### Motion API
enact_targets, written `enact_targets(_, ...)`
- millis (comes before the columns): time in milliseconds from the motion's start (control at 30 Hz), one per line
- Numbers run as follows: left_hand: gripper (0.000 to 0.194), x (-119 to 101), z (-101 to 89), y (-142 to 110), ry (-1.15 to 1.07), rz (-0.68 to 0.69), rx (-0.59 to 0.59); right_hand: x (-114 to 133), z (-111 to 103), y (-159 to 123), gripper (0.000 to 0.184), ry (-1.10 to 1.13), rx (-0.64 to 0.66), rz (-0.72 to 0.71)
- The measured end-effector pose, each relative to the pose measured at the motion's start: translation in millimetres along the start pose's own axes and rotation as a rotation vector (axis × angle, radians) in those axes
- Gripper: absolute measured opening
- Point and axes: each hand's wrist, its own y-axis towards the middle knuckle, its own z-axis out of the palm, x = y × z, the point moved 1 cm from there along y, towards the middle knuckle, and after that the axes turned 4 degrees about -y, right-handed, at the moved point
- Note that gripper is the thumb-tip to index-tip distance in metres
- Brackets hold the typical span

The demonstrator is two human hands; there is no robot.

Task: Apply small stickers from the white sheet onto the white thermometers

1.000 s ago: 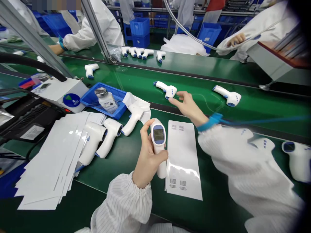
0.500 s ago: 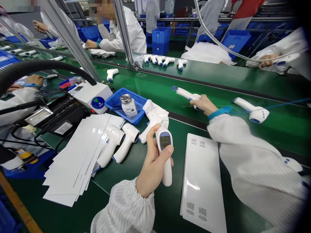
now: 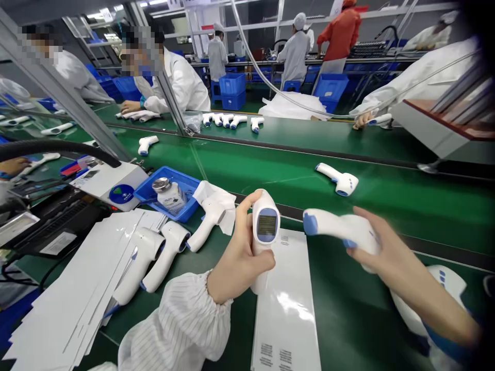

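- The left hand (image 3: 235,263) is curled around a white thermometer (image 3: 266,246), with the pointing finger at the top and the thumb across the handle.
- This thermometer stands up in the hand, and its little screen (image 3: 266,225) faces the person.
- The right hand (image 3: 386,252) is partly closed around the head of a second thermometer (image 3: 336,224); this hand looks a bit blurry.
- The second thermometer lies sideways in the air, and the blue end of its handle points toward the left hand.
- A long white sheet (image 3: 286,293) is on the table, just to the right of the left hand and partly behind the thermometer there.
- To the left of the left hand are three more thermometers (image 3: 166,257), and the one nearest the tray touches a white cloth (image 3: 228,221).
- Farther left of that hand is a messy pile of white paper (image 3: 69,288).
- Past the left hand, a blue tray (image 3: 189,211) holds a bottle (image 3: 170,198).
- Past the right hand, one thermometer (image 3: 346,184) lies on the green belt (image 3: 247,167).
- Beside the right wrist, on the near side of the belt, is another thermometer (image 3: 448,278), partly hidden by the arm.
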Motion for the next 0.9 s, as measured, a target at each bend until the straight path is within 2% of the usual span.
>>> enact_targets(100,0.089,-2,12.9,14,0.024,0.009,0.048,-18,-7,-20,0.061,0.053,0.081,0.194)
enact_targets(200,0.089,-2,22.6,25,0.042,0.022,0.094,-30,-10,-35,0.065,0.035,0.121,0.214)
enact_targets(333,0.089,-1,31.5,35,0.07,0.038,0.111,-48,-7,-51,0.074,-0.067,0.209,0.054)
enact_targets(500,0.092,-6,38.9,46,0.098,-0.007,0.084,-66,-4,-63,0.084,-0.229,0.565,-0.144)
enact_targets(600,0.086,-7,34.5,53,0.122,-0.097,0.042,-63,-17,-58,0.084,-0.353,0.654,-0.186)
enact_targets(667,0.077,-2,24.7,52,0.224,-0.187,0.002,-56,-27,-45,0.076,-0.378,0.651,-0.198)
enact_targets(733,0.07,8,10.4,42,0.464,-0.244,-0.032,-48,-33,-20,0.061,-0.321,0.617,-0.201)
enact_targets(800,0.065,22,-5.8,24,0.753,-0.173,-0.09,-41,-31,19,0.05,-0.24,0.551,-0.145)
enact_targets(833,0.063,30,-14.0,13,0.867,-0.169,-0.11,-38,-27,43,0.053,-0.216,0.494,-0.057)
enact_targets(900,0.063,47,-30.8,-12,1.057,-0.251,-0.15,-32,-14,92,0.062,-0.264,0.33,0.237)
